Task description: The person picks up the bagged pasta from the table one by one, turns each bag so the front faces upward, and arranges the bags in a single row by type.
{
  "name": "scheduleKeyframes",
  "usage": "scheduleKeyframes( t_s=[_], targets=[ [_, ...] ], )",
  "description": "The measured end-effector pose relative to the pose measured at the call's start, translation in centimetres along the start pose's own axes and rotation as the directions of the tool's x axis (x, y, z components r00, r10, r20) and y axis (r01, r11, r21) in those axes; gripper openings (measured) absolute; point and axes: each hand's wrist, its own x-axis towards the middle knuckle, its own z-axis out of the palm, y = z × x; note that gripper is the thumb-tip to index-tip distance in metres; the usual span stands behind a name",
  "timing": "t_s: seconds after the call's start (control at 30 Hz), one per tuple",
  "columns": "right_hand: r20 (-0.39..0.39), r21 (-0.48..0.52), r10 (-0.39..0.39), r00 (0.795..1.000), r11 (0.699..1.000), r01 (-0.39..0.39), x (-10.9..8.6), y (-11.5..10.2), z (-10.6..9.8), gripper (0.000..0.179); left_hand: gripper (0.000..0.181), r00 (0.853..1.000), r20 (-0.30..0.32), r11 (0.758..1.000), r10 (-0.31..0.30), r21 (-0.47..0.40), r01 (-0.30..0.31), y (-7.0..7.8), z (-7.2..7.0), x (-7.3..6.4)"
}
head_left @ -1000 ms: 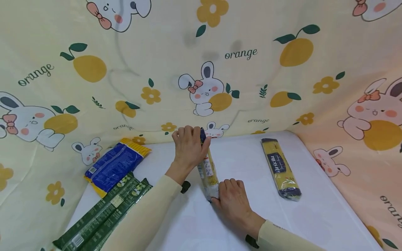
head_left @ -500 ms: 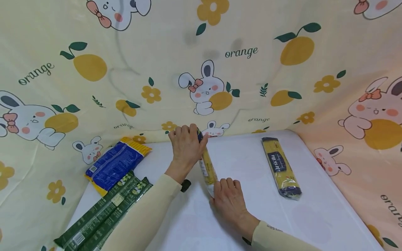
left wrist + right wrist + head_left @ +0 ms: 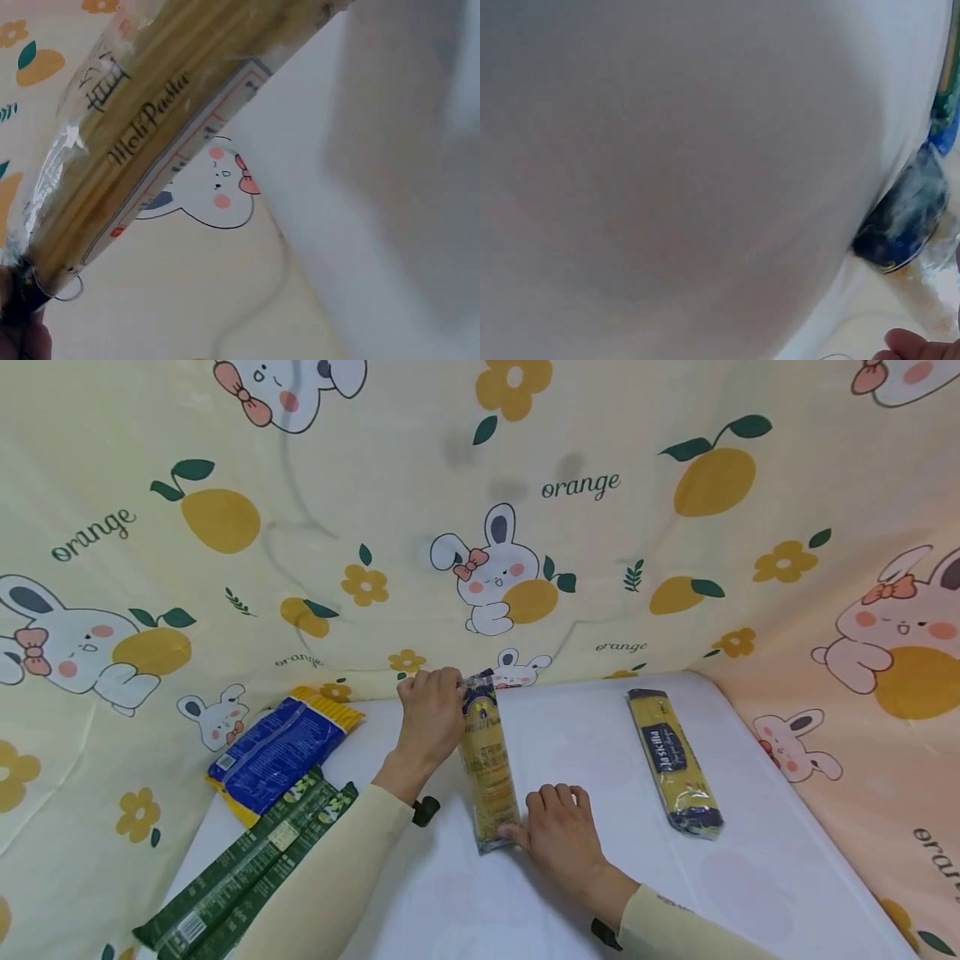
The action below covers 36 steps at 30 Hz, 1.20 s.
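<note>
1. Showing two green packets [image 3: 225, 864] at the far left, lying side by side at a slant on the white counter [image 3: 592, 735], with a barcode facing up near the lower end.
2. Showing a blue-and-yellow packet [image 3: 281, 756] just behind, lying at a similar slant, with printed text facing up and the lower right edge meeting the green packets in view.
3. Reaching across with the cream left sleeve [image 3: 326, 877], partly covering the nearer green packet.
4. Gripping the upper end of the center pasta packet [image 3: 491, 760] with the left hand [image 3: 427, 718], fingers curled around the edge; showing the same grip at the lower left of the left wrist view, with "Moli Pasta" lettering running along the clear wrapper.
5. Holding the center pasta packet lengthwise between both hands, leaning slightly, lower end pointing toward the near side; leaving contact between lower end and counter too unclear to tell.
6. Resting the thumb of the right hand [image 3: 566, 843] against the lower right corner of the center pasta packet, remaining fingers relaxed and loosely bent beside the wrapper.
7. Showing the right pasta packet [image 3: 675, 760] well apart, lying label up with dark blue ends and reading "la sicilia".
8. Enclosing the counter at back and right with a cloth [image 3: 795, 610] bearing rabbits, oranges and flowers.
</note>
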Motion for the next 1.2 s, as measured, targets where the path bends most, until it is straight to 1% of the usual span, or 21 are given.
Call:
scheduleKeyframes(
  t_s=[0.1, 0.17, 0.27, 0.33, 0.4, 0.53, 0.6, 0.67, 0.8, 0.87, 0.93, 1.03, 1.13, 1.2],
  targets=[
    [0.055, -0.003, 0.004, 0.999, 1.0, -0.004, 0.2, 0.2, 0.6, 0.067, 0.012, 1.0, -0.017, 0.997, -0.006, -0.071, 0.005, -0.5, 0.2, -0.4],
    [0.079, -0.003, -0.007, 0.997, 1.0, 0.008, 0.3, 0.1, 1.0, 0.069, 0.012, 1.0, -0.023, 0.995, -0.007, -0.102, 0.004, -0.6, 0.3, -0.6],
    [0.094, -0.008, -0.017, 0.995, 1.0, 0.018, 0.6, -0.3, 1.3, 0.071, 0.014, 1.0, -0.024, 0.994, -0.001, -0.111, -0.001, -0.6, 0.5, -0.6],
    [0.099, -0.006, -0.007, 0.995, 1.0, 0.008, 0.8, -0.6, 1.4, 0.072, 0.015, 1.0, -0.019, 0.996, -0.008, -0.095, 0.006, -0.6, 0.6, -0.6],
    [0.103, -0.004, 0.009, 0.995, 1.0, -0.009, 1.0, -0.8, 1.5, 0.072, 0.019, 1.0, -0.004, 0.999, -0.018, -0.048, 0.018, -0.7, 0.7, -0.7],
    [0.117, -0.002, 0.032, 0.993, 0.999, -0.032, 1.1, -1.1, 1.5, 0.071, 0.024, 0.996, 0.046, 0.996, -0.075, 0.045, 0.073, -1.0, 1.0, -0.8],
    [0.136, 0.009, 0.039, 0.99, 0.999, -0.041, 1.2, -1.2, 1.5, 0.07, 0.026, 0.992, 0.071, 0.993, -0.103, 0.061, 0.099, -1.1, 1.2, -0.9],
    [0.179, 0.031, 0.055, 0.982, 0.998, -0.062, 1.3, -1.3, 1.4, 0.069, 0.026, 0.989, 0.092, 0.992, -0.117, 0.063, 0.111, -1.2, 1.3, -0.9],
    [0.287, 0.059, 0.103, 0.952, 0.99, -0.125, 1.0, -1.2, 1.0, 0.068, 0.027, 0.99, 0.106, 0.995, -0.089, 0.06, 0.083, -0.8, 1.7, -0.7],
    [0.308, 0.055, 0.121, 0.944, 0.988, -0.145, 0.7, -0.9, 0.5, 0.067, 0.027, 0.991, 0.116, 0.996, -0.069, 0.064, 0.062, -0.3, 2.0, -0.5],
    [0.303, 0.052, 0.129, 0.944, 0.987, -0.152, 0.4, -0.6, 0.0, 0.067, 0.027, 0.99, 0.127, 0.997, -0.055, 0.067, 0.047, 0.2, 2.3, -0.2],
    [0.273, 0.044, 0.131, 0.953, 0.988, -0.149, -0.2, 0.0, -1.0, 0.067, 0.027, 0.988, 0.152, 0.995, -0.037, 0.095, 0.023, 0.9, 2.9, 0.1],
    [0.259, 0.025, 0.136, 0.956, 0.989, -0.147, -0.6, 0.5, -1.8, 0.066, 0.028, 0.988, 0.152, 0.993, -0.011, 0.117, -0.007, 1.5, 3.6, 0.4],
    [0.264, 0.009, 0.144, 0.954, 0.988, -0.151, -0.9, 0.8, -2.3, 0.066, 0.028, 0.989, 0.147, 0.993, 0.006, 0.117, -0.024, 1.9, 4.2, 0.5]
  ],
)
